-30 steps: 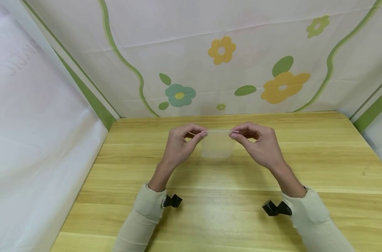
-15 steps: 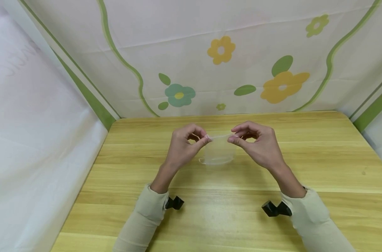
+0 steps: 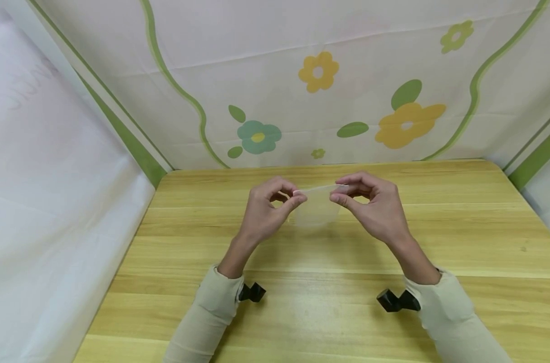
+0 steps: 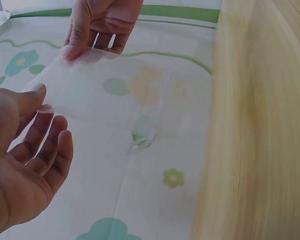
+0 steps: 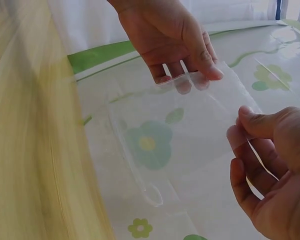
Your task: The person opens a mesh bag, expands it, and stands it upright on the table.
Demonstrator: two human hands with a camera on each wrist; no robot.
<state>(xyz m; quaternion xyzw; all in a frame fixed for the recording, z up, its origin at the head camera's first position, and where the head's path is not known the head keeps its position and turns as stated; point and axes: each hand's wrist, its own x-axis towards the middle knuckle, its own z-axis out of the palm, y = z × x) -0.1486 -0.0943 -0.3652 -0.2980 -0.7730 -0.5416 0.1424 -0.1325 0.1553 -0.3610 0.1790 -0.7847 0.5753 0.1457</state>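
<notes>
Translucent rectangular plastic film [image 3: 319, 210] is hanging lower-edge-free while left hand [image 3: 263, 213] and right hand [image 3: 379, 207] are pinching its upper edge.

You have a wood-grained table [image 3: 483, 227] in front of you, its yellow top streaked with paler bands running between the left and right edges. The far edge is nearly straight and rounds off at the far right corner. Toward the right edge you can see a small dark mark [image 3: 523, 249]; soft shadows fall mid-table, and a pale sheen [image 3: 317, 312] shows nearer your side.
</notes>
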